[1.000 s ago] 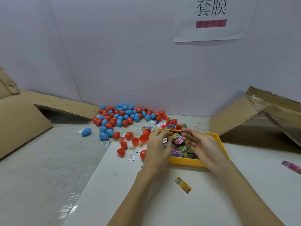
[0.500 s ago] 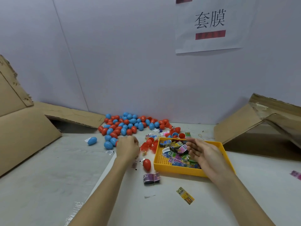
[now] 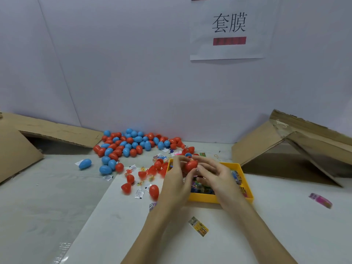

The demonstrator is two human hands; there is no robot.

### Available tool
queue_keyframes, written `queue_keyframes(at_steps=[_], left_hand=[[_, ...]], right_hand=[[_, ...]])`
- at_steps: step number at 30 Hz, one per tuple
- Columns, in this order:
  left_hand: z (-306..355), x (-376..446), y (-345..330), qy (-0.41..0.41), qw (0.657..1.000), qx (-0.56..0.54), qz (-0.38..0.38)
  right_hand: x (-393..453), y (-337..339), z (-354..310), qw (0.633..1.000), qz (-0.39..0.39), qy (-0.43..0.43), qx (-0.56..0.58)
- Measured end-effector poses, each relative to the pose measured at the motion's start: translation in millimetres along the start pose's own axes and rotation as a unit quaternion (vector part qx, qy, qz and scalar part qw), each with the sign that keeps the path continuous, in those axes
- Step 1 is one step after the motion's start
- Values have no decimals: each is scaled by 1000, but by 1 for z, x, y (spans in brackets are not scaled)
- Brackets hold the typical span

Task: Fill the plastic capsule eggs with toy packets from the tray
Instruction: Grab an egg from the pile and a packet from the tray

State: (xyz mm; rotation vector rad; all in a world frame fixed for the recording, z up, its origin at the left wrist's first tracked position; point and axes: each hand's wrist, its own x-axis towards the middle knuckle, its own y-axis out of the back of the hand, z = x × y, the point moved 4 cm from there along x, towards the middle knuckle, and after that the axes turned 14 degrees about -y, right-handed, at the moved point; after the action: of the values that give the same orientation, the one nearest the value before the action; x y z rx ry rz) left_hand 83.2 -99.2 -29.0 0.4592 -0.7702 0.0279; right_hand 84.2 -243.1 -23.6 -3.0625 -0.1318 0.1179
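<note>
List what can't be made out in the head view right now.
- Red egg: whether open, closed or filled; fingers of left hand and right hand wrap it.
- Yellow tray: most packets hidden under both hands.
- Packet print, e.g. loose packet: too small and blurred.
- Cardboard box interior: in shadow, cut off by the right edge.

Capsule eggs [image 3: 131, 143] crowd the tabletop's [image 3: 47, 197] far edge.
A yellow tray [image 3: 247, 193] sits mid-table; a loose packet [image 3: 198, 228] lies nearer the front.

Looks like a small packing workstation: printed Chinese sign [image 3: 229, 27] on the far wall, cardboard flaps [image 3: 285, 141] on both sides.
</note>
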Motion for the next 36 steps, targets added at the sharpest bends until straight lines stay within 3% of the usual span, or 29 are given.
queue_keyframes(at_steps=[4, 7, 11, 17, 21, 25, 28, 32, 36], left_hand=[[-2, -3, 1, -34, 998, 38, -39], [5, -2, 3, -68, 996, 52, -26], [9, 0, 4, -94, 994, 59, -15], [5, -3, 8, -55, 997, 42, -16], [6, -3, 7, -31, 999, -12, -4], [4, -3, 6, -52, 998, 17, -30], [2, -2, 11, -40, 998, 38, 5], [-5, 0, 25, 10, 995, 75, 69], [-12, -1, 30, 47, 991, 91, 87]], right_hand=[[0, 2, 0, 1000, -10, -15, -2], [1, 4, 1, 999, 1, -30, 43], [2, 1, 3, 1000, 22, -23, -1], [2, 1, 1, 1000, 16, -6, -21], [3, 4, 4, 999, 52, -1, -3], [5, 3, 6, 998, 61, 1, -11], [6, 5, 7, 997, 73, 4, -12], [7, 5, 6, 984, 121, 36, -122], [2, -6, 7, 932, 151, 100, -313]])
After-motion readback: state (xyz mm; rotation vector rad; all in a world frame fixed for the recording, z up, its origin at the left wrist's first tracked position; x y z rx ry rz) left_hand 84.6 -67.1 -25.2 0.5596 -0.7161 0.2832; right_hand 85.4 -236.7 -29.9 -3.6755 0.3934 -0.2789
